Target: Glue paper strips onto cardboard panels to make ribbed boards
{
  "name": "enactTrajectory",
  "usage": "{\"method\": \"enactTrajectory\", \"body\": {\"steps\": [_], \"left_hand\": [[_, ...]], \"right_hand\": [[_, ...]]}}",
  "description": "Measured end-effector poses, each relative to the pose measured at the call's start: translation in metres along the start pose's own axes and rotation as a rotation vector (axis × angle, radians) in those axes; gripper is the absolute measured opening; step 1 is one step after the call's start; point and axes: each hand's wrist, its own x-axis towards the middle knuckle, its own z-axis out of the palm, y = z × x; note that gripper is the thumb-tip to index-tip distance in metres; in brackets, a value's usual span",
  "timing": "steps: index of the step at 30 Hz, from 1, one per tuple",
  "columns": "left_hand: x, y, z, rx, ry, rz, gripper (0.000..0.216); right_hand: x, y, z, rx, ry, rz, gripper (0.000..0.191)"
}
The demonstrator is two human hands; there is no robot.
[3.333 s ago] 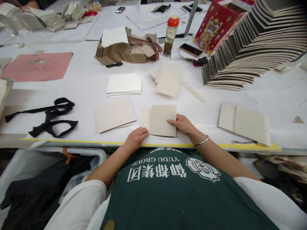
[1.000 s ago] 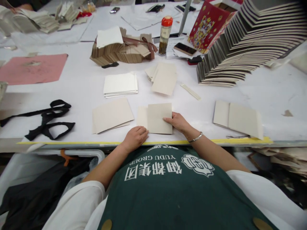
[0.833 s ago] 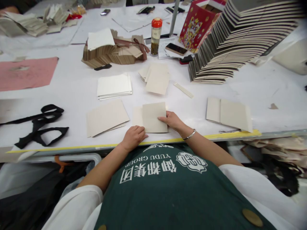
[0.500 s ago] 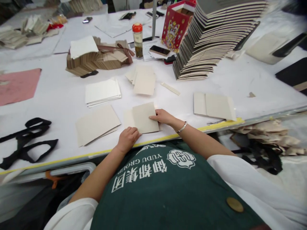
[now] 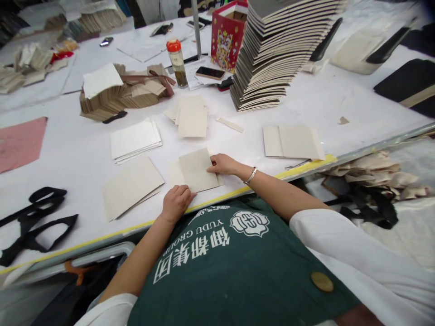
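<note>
A square beige cardboard piece lies near the table's front edge, over a paler sheet that shows at its left. My right hand grips the cardboard's right edge, thumb on top and fingers closed. At the lower left corner, my left hand rests with curled fingers, its thumb side against the cardboard; what lies under those fingers is hidden. Left of it are larger beige boards, with a white card stack behind. Several small beige cards lie beyond the cardboard.
A folded beige board lies to the right, and a narrow strip farther back. A tall stack of folded boards, a red box, a bottle and a phone stand or lie behind. Black straps lie left.
The camera view has shifted, so the table's things appear farther left. Both hands stay at the same cardboard piece, with little change in their hold.
</note>
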Motion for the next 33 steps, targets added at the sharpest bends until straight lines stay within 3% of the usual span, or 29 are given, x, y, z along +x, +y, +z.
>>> {"method": "enactTrajectory", "body": {"steps": [10,16,22,27,33], "left_hand": [[0.014,0.011,0.003,0.09,-0.041,-0.053,0.038],[0.026,0.015,0.006,0.083,-0.105,-0.093,0.042],[0.02,0.009,0.003,0.1,-0.122,-0.019,0.034],[0.006,-0.008,-0.003,-0.02,-0.106,0.075,0.023],[-0.007,-0.023,0.0,-0.288,-0.071,0.002,0.018]], "right_hand": [[-0.003,-0.002,0.007,-0.228,0.079,-0.003,0.021],[0.0,-0.002,0.006,-0.262,0.05,0.012,0.021],[0.001,-0.001,0.012,-0.221,0.038,0.031,0.019],[0.001,-0.002,0.012,-0.139,0.004,0.037,0.018],[0.004,-0.006,0.007,-0.029,-0.075,0.088,0.018]]}}
